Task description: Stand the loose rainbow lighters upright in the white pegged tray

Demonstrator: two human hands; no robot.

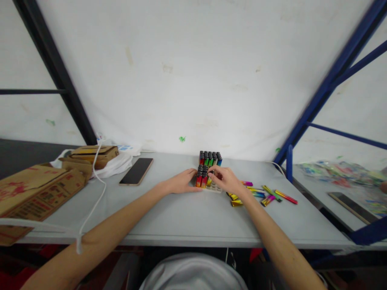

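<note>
A pale tray point(215, 189) with rows of round holes stands on the desk, its left part filled with upright lighters point(201, 180) with black tops and red and yellow bodies. My left hand point(181, 181) curves round the tray's left end, thumb along the front corner and fingers beside the lighters. Over the tray, my right hand point(225, 178) is closed in a pinch at the top of a lighter point(209, 182) with a yellow body; the fingertips partly hide it. Behind stands a block of upright lighters point(210, 158) in red, green, white and blue.
Several loose shiny lighters point(286, 197) lie right of the tray. At left are a phone point(136, 171), a cardboard box point(42, 189), a smaller box point(96, 156) and a white cable point(96, 205). A blue metal frame point(317, 96) borders the desk's right side.
</note>
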